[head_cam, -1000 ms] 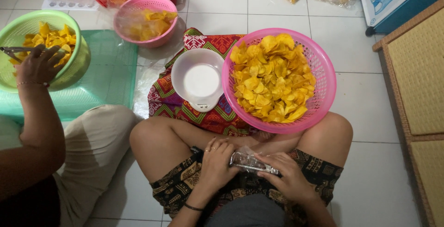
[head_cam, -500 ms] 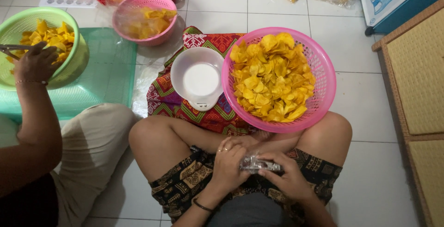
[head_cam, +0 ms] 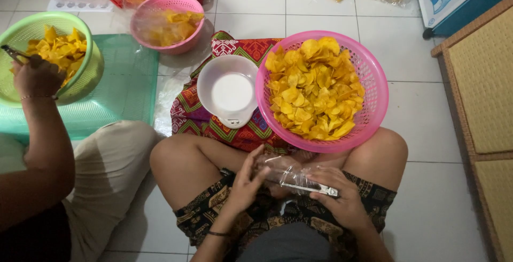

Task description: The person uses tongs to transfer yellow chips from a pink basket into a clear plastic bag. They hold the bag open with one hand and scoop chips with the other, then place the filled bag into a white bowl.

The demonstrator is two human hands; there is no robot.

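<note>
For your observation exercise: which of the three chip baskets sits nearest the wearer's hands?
The large pink basket, resting against the knees just above both hands. The small pink basket and green basket sit farther off.

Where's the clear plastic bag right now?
Head view, bottom centre: the clear plastic bag sits between left hand and right hand, over the lap, below the pink basket.

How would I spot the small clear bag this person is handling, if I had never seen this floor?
Start at the big pink basket heaped with yellow chips, resting by the person's knees. Just below it, over the lap, the left hand and right hand hold the clear plastic bag. Unlike the stuffed bags nearby, it looks empty and crumpled.
</note>
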